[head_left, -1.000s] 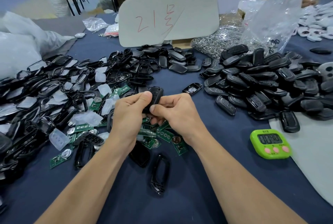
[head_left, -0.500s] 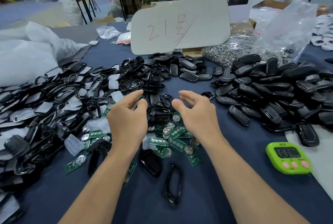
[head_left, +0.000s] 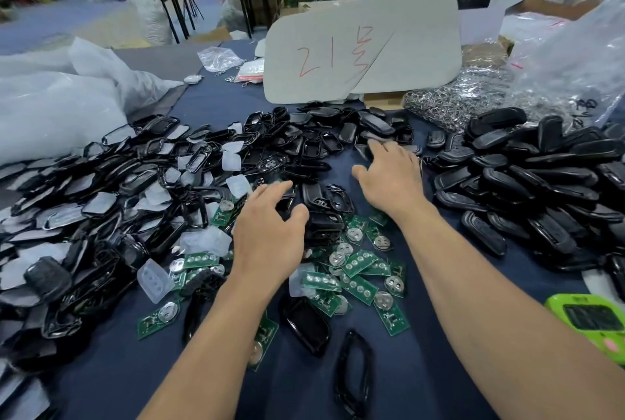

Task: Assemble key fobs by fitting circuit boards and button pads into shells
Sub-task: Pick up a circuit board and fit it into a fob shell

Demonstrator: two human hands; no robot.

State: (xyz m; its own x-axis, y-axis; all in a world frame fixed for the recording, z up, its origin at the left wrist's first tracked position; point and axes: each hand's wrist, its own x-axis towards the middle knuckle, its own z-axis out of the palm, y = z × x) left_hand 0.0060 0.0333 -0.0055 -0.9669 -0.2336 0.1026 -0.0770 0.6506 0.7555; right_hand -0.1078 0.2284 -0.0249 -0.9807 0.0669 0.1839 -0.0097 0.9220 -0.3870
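Both hands empty, fingers spread: left hand [head_left: 267,240] hovers over black shells [head_left: 323,225] mid-tabletop [head_left: 297,392], right hand [head_left: 389,179] reaches toward the far edge, circuit boards [head_left: 358,272] heaped nearer the person; I'd pinch one shell cleanly, avoiding tangled neighbours.

Glossy black plastic shells [head_left: 341,198] heaped on a matt dark blue cloth table cover [head_left: 439,369]. Green circuit boards [head_left: 358,286] carry shiny metal discs. Translucent, cloudy button pads [head_left: 155,279]. Glossy green plastic timer [head_left: 590,320].
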